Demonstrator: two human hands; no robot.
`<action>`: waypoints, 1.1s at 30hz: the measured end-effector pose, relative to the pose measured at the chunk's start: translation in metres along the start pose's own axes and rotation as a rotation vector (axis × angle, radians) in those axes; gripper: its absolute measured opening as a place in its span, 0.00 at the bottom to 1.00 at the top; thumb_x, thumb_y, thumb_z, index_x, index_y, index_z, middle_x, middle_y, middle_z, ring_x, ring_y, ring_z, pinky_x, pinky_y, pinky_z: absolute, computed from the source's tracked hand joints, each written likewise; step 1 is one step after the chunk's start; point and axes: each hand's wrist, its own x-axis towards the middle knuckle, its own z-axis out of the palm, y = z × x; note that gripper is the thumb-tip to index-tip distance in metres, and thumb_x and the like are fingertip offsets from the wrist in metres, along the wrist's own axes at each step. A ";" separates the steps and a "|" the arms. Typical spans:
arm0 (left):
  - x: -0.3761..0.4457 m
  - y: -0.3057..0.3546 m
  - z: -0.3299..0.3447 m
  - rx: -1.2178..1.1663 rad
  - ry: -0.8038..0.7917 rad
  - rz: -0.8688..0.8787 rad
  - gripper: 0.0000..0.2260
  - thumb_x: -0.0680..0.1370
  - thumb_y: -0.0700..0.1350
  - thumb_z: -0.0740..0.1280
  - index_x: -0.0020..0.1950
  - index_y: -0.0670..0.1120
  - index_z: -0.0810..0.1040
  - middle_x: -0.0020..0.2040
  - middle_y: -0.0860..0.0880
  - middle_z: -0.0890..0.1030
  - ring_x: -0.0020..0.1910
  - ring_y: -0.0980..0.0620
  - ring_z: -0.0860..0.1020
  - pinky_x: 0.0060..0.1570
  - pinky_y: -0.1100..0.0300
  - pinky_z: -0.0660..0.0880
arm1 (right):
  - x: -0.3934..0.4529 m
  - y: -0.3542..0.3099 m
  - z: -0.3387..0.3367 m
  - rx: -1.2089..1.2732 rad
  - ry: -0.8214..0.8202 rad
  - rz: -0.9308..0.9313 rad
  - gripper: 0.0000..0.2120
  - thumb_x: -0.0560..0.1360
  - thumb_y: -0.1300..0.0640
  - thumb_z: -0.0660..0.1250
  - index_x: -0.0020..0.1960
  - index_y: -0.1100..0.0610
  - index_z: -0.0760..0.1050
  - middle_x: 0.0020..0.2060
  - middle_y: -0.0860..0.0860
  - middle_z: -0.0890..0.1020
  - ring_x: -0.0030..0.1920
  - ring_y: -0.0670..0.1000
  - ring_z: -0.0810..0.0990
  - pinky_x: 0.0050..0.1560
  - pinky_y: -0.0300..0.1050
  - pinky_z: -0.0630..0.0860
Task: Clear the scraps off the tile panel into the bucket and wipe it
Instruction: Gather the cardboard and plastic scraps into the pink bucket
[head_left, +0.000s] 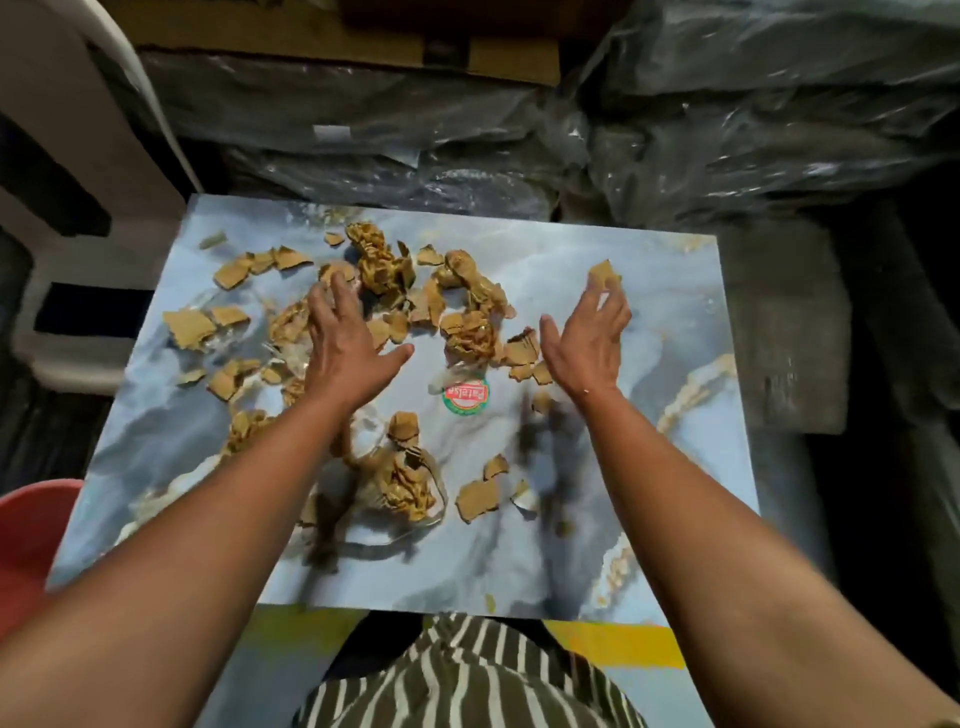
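A blue marbled tile panel lies in front of me, strewn with several brown cardboard scraps and crumpled tape, mostly on its far and left parts. A round red and green sticker sits near the middle. My left hand is spread flat, palm down, over scraps at the centre left. My right hand stands on edge with its palm turned left, fingers apart, just right of the scrap pile; one scrap lies beyond its fingertips. A red bucket peeks in at the lower left edge.
Dark plastic-wrapped bundles are stacked behind and to the right of the panel. A white plastic chair stands at the left. A yellow-edged surface and my striped clothing lie below the panel's near edge.
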 end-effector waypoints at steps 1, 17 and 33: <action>0.006 -0.002 0.000 -0.022 -0.003 -0.022 0.56 0.74 0.59 0.76 0.83 0.51 0.35 0.83 0.42 0.38 0.83 0.37 0.47 0.77 0.41 0.59 | 0.014 0.009 -0.005 0.008 0.023 0.060 0.38 0.79 0.45 0.66 0.82 0.59 0.55 0.80 0.61 0.56 0.78 0.64 0.56 0.73 0.61 0.67; 0.133 0.012 -0.005 0.261 -0.083 0.114 0.45 0.74 0.71 0.67 0.83 0.57 0.49 0.84 0.43 0.46 0.82 0.36 0.47 0.75 0.32 0.57 | 0.121 -0.008 0.035 0.007 -0.403 0.100 0.38 0.77 0.24 0.52 0.83 0.38 0.54 0.78 0.61 0.59 0.78 0.65 0.54 0.75 0.67 0.57; 0.100 0.017 0.022 0.546 -0.453 0.341 0.52 0.64 0.74 0.73 0.82 0.59 0.55 0.82 0.42 0.35 0.80 0.29 0.40 0.75 0.28 0.57 | 0.051 -0.076 0.065 -0.251 -0.577 -0.397 0.40 0.73 0.23 0.60 0.80 0.34 0.53 0.69 0.58 0.66 0.70 0.64 0.65 0.58 0.64 0.76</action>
